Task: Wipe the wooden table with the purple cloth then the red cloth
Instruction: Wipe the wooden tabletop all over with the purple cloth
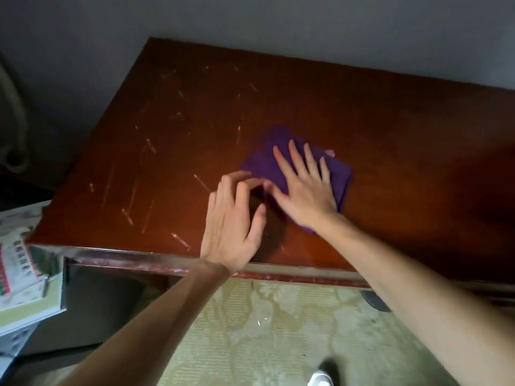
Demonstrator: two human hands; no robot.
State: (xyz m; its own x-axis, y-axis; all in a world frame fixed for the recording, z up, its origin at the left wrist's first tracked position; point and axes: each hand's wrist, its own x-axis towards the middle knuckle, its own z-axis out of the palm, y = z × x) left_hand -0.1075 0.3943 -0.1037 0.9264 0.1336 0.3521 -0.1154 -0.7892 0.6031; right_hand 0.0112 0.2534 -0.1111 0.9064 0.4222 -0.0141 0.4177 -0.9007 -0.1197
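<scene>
On wooden table, right hand flat atop purple cloth

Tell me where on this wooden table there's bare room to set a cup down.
The wooden table is bare to the right of the purple cloth, along the wall edge behind it, and on the scratched left half toward the papers. It is crowded only mid-front, where the right hand presses the cloth and the left hand touches its edge.
</scene>
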